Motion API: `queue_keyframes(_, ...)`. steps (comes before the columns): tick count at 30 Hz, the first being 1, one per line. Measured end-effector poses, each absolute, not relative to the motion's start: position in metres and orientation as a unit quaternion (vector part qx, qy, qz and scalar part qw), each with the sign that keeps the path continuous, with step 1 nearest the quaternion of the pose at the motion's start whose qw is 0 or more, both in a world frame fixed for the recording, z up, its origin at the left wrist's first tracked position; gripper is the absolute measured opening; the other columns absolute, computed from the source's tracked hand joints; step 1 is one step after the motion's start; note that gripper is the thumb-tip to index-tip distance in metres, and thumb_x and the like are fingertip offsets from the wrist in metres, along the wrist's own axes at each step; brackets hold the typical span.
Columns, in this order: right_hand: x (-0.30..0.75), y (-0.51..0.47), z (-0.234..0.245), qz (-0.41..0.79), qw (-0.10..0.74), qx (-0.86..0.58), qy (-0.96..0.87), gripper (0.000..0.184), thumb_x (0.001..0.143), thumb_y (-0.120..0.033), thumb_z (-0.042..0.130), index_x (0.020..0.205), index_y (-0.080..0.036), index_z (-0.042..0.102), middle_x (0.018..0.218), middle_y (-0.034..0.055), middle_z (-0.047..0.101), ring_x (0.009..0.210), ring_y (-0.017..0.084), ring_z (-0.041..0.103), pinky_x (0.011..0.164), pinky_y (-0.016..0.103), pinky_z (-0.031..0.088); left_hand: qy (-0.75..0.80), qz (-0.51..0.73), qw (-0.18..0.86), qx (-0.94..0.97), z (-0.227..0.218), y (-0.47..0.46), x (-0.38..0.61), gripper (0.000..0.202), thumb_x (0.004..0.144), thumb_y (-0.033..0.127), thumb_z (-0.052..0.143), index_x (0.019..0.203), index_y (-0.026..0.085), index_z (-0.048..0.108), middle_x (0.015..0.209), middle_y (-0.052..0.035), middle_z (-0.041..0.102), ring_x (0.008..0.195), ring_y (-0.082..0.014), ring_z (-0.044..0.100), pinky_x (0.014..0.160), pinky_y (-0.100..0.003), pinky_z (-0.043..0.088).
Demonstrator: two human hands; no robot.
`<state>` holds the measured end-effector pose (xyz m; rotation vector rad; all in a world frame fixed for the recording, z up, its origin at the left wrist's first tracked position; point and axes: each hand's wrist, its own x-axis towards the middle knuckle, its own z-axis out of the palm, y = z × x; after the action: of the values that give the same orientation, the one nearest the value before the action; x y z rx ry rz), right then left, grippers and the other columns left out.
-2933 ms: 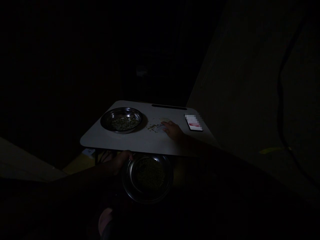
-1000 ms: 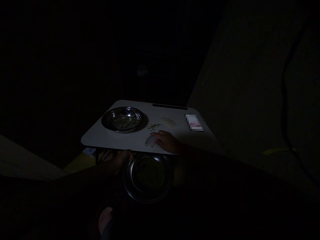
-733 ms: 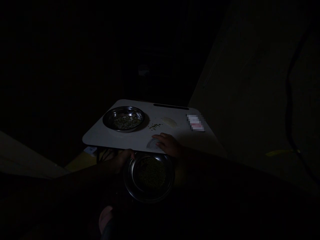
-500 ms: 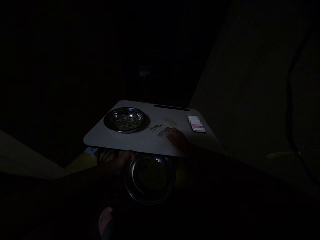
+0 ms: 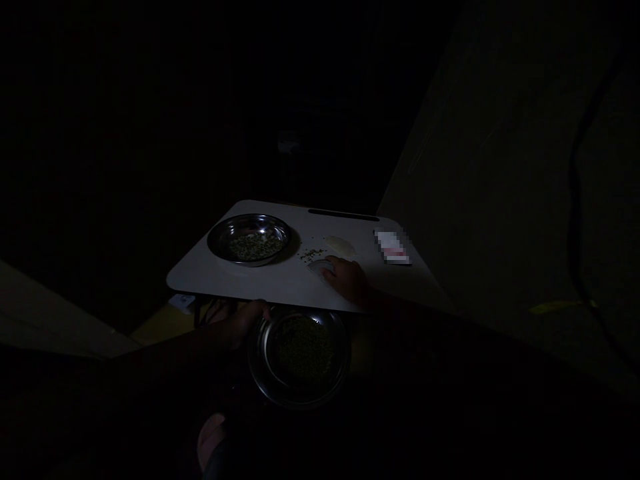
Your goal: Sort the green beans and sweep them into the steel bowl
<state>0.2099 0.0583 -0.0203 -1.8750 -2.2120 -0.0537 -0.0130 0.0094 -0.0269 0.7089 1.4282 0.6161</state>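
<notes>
- Left hand [image 5: 247,319] clasps the rim of a steel bowl [image 5: 260,373] of green grains, held just below the near edge of the white table [image 5: 225,280].
- Right hand [image 5: 347,279] lies on the table, fingertips on a small pale curved piece [image 5: 317,267]; too dark to tell if it grips.
- Loose grains [image 5: 313,253] and a pale heap [image 5: 340,245] sit mid-table.
- A second bowl [image 5: 216,239] stands on the table's left, a phone [image 5: 393,247] on its right.

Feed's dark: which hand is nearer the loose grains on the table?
Right. The right hand lies beside the loose grains; the left hand holds the lower bowl, off the table.
</notes>
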Motion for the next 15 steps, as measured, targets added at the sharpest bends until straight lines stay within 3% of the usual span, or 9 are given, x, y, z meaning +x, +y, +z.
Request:
queue_keyframes(4,0.221,0.06,-0.023,-0.036,0.123,-0.664,-0.736,0.041,0.082,-0.039,0.035,0.114,-0.017,0.049,0.102,0.0085,0.062,0.088,0.02,0.057,0.076,0.031,0.039,0.607,0.253,0.687,0.308,-0.033,0.012,-0.016,0.01,0.051,0.022,0.047,0.046,0.014,0.05,0.041,-0.0046,0.05,0.037,-0.0149,0.045,0.039,-0.027,0.036)
queue_keyframes(15,0.214,0.06,-0.018,-0.029,0.112,-0.663,-0.739,0.042,0.083,-0.039,0.033,0.117,-0.019,0.047,0.107,0.0072,0.06,0.091,0.018,0.056,0.077,0.027,0.038,0.637,0.296,0.626,0.34,-0.031,0.011,-0.014,0.006,0.049,0.02,0.051,0.051,0.015,0.048,0.043,-0.002,0.051,0.04,-0.0145,0.047,0.04,-0.025,0.036)
